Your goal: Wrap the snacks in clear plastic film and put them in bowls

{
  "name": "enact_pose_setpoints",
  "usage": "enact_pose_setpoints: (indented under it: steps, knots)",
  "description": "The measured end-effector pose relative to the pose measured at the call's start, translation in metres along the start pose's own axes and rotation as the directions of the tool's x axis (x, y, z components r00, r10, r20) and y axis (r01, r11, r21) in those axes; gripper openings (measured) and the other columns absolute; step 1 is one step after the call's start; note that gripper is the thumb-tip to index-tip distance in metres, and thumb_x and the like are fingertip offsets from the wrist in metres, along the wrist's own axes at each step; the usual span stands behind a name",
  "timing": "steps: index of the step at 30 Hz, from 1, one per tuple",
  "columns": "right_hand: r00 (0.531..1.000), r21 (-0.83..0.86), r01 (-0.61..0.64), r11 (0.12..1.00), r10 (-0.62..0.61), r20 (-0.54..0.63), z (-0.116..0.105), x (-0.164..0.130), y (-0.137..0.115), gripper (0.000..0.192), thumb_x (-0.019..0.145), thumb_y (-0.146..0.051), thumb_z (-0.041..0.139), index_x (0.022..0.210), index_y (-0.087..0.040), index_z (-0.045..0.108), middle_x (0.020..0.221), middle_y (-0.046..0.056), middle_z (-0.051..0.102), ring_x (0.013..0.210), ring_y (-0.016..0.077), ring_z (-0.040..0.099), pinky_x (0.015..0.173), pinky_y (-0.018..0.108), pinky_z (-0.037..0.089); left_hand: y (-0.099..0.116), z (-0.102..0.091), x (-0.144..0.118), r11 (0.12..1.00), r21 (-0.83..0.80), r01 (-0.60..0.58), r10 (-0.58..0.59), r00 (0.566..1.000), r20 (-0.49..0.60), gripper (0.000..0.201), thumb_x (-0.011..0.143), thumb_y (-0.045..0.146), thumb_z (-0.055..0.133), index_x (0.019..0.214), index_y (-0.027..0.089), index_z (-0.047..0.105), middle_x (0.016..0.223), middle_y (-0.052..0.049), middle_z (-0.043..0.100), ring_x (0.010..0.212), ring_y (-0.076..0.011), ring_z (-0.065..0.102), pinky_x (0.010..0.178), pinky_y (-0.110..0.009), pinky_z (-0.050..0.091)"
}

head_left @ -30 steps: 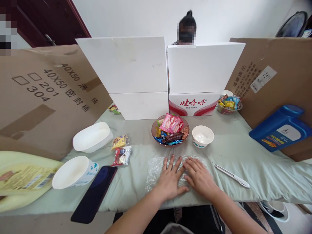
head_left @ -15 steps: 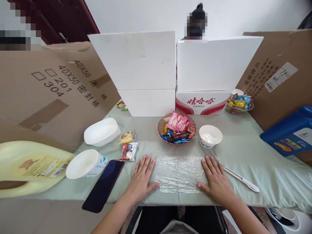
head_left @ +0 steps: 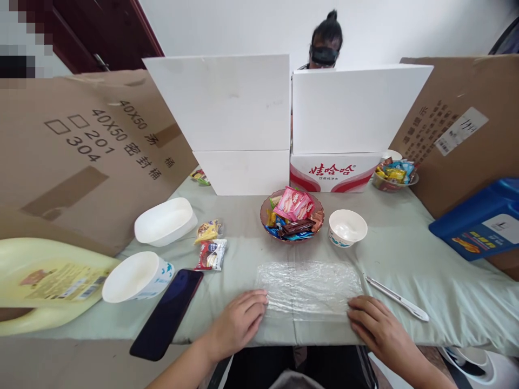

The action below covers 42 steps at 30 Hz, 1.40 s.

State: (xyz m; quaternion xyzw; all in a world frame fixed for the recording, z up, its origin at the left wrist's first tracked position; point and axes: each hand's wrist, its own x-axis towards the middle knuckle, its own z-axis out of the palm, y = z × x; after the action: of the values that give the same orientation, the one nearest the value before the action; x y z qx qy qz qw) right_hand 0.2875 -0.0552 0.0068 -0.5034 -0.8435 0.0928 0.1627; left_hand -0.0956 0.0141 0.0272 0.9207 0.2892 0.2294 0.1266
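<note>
Two bare hands in my head-camera feed, both low on the cloth-covered worktop (head_left: 243,216). Clear plastic film (head_left: 310,289) lies flat and wrinkled between them, near the front edge. Left hand (head_left: 238,324): fingers bent, tips touching the film's left edge. Right hand (head_left: 379,330): fingers bent too, at the film's right edge, near its front corner. I can't tell from here whether either set is pinching the film or just resting on it.

Just beyond the film I have a reddish glass bowl (head_left: 264,212) heaped with wrapped snacks, pink packets (head_left: 292,202) on top. White paper bowl (head_left: 343,237) just right of it. Slim white cutter-like tool (head_left: 399,298) lies slanted beside the right hand.

Left side: black phone (head_left: 166,316) near the left hand, two snack packets (head_left: 208,240) beyond it, then white oval dish (head_left: 162,240), blue-printed paper bowl (head_left: 158,282), pale-yellow jug (head_left: 48,281) at the frame edge. Far right: blue bottle (head_left: 478,221). I get white boxes (head_left: 239,108) across the back, another person's head (head_left: 327,27) above them, brown cartons (head_left: 81,189) on both sides.
</note>
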Motion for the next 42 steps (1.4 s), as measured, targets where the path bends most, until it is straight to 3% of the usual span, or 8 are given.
enact_pose_setpoints:
  steps: [10,15,19,27,32,36,39,42]
  knots:
    - [0.984,0.239,-0.151,0.959,0.169,-0.06,-0.008,0.019,-0.002,0.018,0.096,-0.028,0.042,0.093,-0.024,0.059,0.098,0.005,0.066,0.094,0.0185,0.063,0.083,0.033,0.05,-0.011,0.013,0.014,0.943,-0.049,0.328,-0.332,0.938,-0.099,0.015,0.097,0.022,0.035,0.096,0.022,0.05,0.079,0.0,0.066,0.067,-0.0148,0.065,0.064,-0.025,0.05]
    - [0.879,0.272,-0.431,0.86,0.468,-0.087,0.0,0.045,0.004,0.026,0.095,-0.039,0.036,0.094,-0.023,0.057,0.083,0.003,0.069,0.075,0.0192,0.066,0.069,0.031,0.05,-0.023,0.02,0.037,0.826,0.028,0.562,-0.557,0.824,-0.109,0.012,0.095,0.023,0.038,0.093,0.022,0.05,0.072,0.002,0.064,0.064,-0.0164,0.065,0.061,-0.025,0.045]
    - [0.817,0.056,-0.556,0.829,0.558,-0.145,0.015,0.061,0.008,0.028,0.095,-0.038,0.036,0.101,-0.021,0.058,0.09,0.005,0.071,0.079,0.0219,0.068,0.069,0.032,0.048,-0.029,0.027,0.053,0.743,0.176,0.645,-0.642,0.762,-0.081,0.011,0.093,0.019,0.043,0.095,0.021,0.054,0.079,-0.001,0.068,0.074,-0.0192,0.068,0.065,-0.027,0.045]
    - [0.842,-0.203,-0.534,0.821,0.495,-0.215,0.028,0.063,0.011,0.03,0.099,-0.033,0.035,0.1,-0.02,0.061,0.092,0.007,0.069,0.069,0.0196,0.065,0.059,0.03,0.043,-0.024,0.035,0.061,0.704,0.413,0.577,-0.611,0.789,-0.061,0.017,0.092,0.015,0.045,0.096,0.017,0.061,0.093,-0.007,0.066,0.077,-0.022,0.065,0.066,-0.032,0.049]
    - [0.872,-0.252,-0.355,0.901,0.221,-0.436,0.016,0.068,-0.004,0.029,0.096,-0.036,0.045,0.109,-0.017,0.062,0.108,0.013,0.065,0.103,0.0277,0.059,0.089,0.042,0.043,-0.001,0.03,0.072,0.767,0.421,0.484,-0.422,0.875,-0.236,0.026,0.091,0.012,0.043,0.108,0.014,0.063,0.109,-0.014,0.063,0.105,-0.0296,0.059,0.088,-0.044,0.048]
    - [0.97,-0.293,-0.007,0.956,-0.064,-0.233,0.026,0.081,-0.027,0.045,0.093,-0.043,0.048,0.131,-0.02,0.053,0.136,0.011,0.054,0.132,0.0282,0.04,0.11,0.048,0.025,0.021,0.05,0.079,0.922,0.309,0.232,-0.234,0.972,-0.03,0.046,0.095,0.029,0.045,0.139,0.016,0.044,0.146,-0.013,0.044,0.138,-0.031,0.032,0.109,-0.049,0.033]
    - [0.991,-0.275,0.088,0.957,-0.112,-0.076,0.044,0.082,-0.027,0.075,0.09,-0.059,0.044,0.149,-0.015,0.03,0.15,0.014,0.038,0.141,0.0298,0.026,0.113,0.051,0.019,0.025,0.067,0.072,0.926,0.285,0.25,-0.3,0.942,0.15,0.07,0.091,0.049,0.052,0.149,0.019,0.029,0.156,-0.011,0.028,0.144,-0.037,0.017,0.112,-0.058,0.023]
    - [0.998,-0.287,-0.038,0.957,0.021,-0.065,0.053,0.069,-0.01,0.087,0.088,-0.066,0.039,0.152,-0.012,0.017,0.153,0.017,0.031,0.143,0.0311,0.022,0.112,0.052,0.019,0.017,0.071,0.058,0.881,0.329,0.339,-0.411,0.893,0.182,0.072,0.09,0.051,0.052,0.151,0.025,0.026,0.159,-0.008,0.02,0.145,-0.0391,0.01,0.113,-0.061,0.016]
